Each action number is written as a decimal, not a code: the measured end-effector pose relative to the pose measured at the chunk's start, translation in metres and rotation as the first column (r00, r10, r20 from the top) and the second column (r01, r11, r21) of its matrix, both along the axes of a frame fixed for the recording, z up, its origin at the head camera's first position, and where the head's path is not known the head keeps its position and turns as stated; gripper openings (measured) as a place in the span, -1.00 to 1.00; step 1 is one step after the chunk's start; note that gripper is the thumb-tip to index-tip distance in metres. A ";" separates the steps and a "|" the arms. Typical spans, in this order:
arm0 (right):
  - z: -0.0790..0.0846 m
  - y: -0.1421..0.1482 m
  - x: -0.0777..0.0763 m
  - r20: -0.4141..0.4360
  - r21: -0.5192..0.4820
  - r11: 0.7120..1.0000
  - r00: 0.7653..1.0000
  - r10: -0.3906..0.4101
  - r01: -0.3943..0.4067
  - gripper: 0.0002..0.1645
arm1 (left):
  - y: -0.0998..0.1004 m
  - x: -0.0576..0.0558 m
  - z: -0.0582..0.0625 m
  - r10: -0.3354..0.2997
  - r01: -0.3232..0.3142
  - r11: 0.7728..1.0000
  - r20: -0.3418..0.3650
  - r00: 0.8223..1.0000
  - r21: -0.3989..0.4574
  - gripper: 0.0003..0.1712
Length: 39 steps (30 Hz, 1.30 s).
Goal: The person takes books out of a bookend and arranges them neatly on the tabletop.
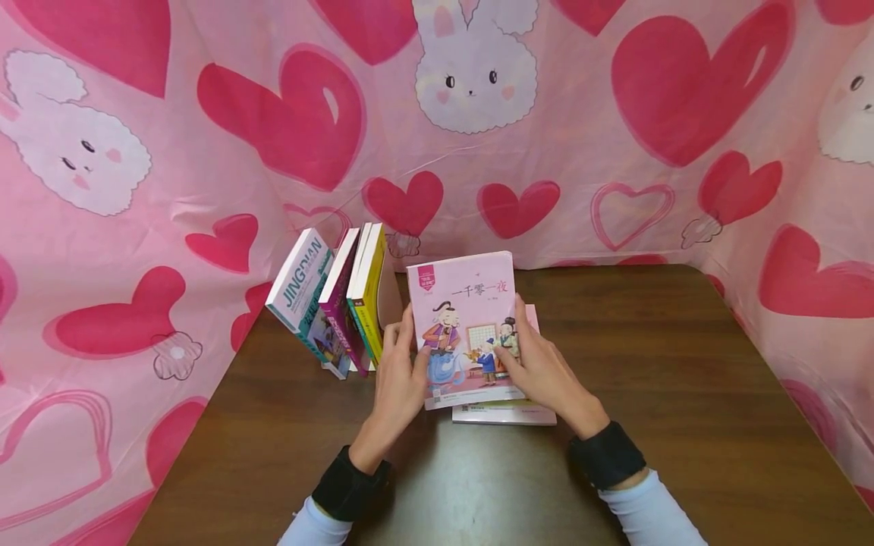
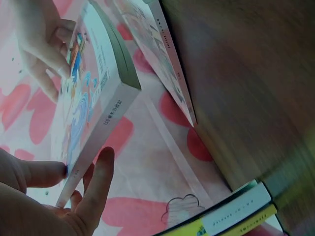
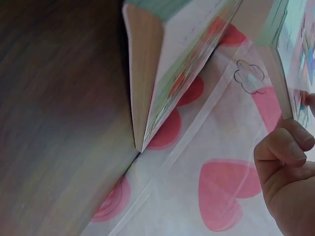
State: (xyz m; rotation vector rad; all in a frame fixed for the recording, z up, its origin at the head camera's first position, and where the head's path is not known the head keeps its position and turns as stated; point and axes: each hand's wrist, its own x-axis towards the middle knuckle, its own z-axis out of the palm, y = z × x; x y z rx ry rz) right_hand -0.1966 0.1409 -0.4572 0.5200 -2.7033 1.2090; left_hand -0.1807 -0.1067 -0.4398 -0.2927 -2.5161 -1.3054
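Observation:
Both hands hold a pink paperback book with cartoon figures on its cover, lifted and tilted slightly above the table. My left hand grips its left edge, thumb on the cover and fingers behind; the left wrist view shows the same hand pinching near the spine. On the opposite edge my right hand grips with its thumb on the cover, and its curled fingers show behind the book in the right wrist view. Beneath lies another book, mostly hidden by the held one.
To the left, several books stand upright and leaning: a white and teal one, a purple one and a yellow one. They are on a dark wooden table. A pink heart-patterned cloth hangs behind and at both sides.

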 end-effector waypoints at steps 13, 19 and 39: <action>0.004 0.014 0.000 0.098 0.037 0.999 0.995 -0.023 0.019 0.22 | 0.013 -0.013 -0.002 -0.047 0.047 0.998 0.004 0.999 -0.042 -0.16; 0.007 0.020 0.000 0.123 0.055 0.998 0.992 -0.029 0.023 0.23 | 0.017 -0.018 -0.006 -0.077 0.079 0.996 0.036 0.996 -0.051 -0.15; 0.008 0.029 0.001 0.213 0.185 0.981 0.973 -0.092 0.052 0.32 | 0.029 -0.033 -0.013 -0.121 0.142 0.984 0.181 0.976 -0.109 -0.15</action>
